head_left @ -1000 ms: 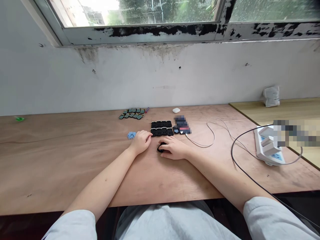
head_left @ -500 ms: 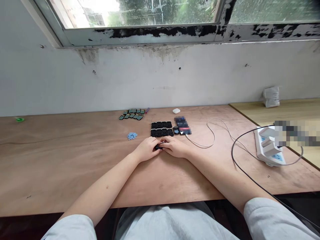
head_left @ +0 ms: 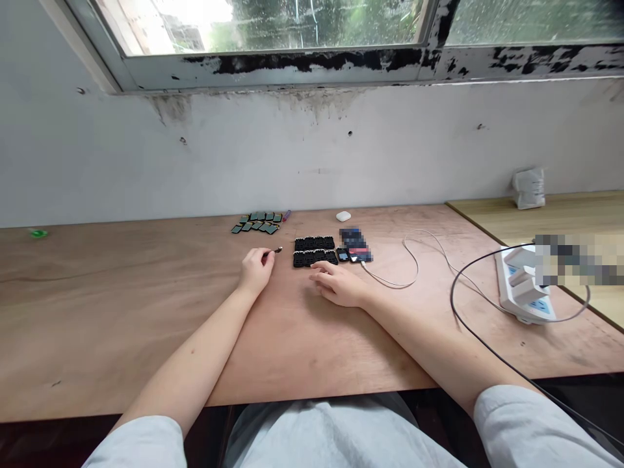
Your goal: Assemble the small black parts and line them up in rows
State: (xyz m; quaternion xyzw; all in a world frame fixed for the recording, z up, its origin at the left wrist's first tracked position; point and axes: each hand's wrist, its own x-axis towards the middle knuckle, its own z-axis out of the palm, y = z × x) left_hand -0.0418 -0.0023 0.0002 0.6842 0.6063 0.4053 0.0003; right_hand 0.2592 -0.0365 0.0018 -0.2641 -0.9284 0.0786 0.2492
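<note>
My left hand (head_left: pixel 256 270) pinches a small dark piece (head_left: pixel 277 250), whose tip sticks out past the fingers, over the spot where light-blue bits lay. Those bits are hidden by the hand. My right hand (head_left: pixel 337 284) rests on the table with its fingers loosely bent and apart, nothing visible in them. Just beyond its fingertips lie two rows of black plastic parts (head_left: pixel 315 251). Farther back on the left is a group of green circuit boards (head_left: pixel 258 221).
A phone (head_left: pixel 355 244), partly blurred out, lies to the right with a white cable (head_left: pixel 390 285) plugged in. A white power strip (head_left: pixel 526 286) stands at the right, a black cord (head_left: pixel 455 305) looping near my right forearm. A white case (head_left: pixel 344 216) sits by the wall.
My left hand has left the right one and moved left and forward, taking the dark piece with it and covering the blue bits. The right hand has let go and stayed in place.
</note>
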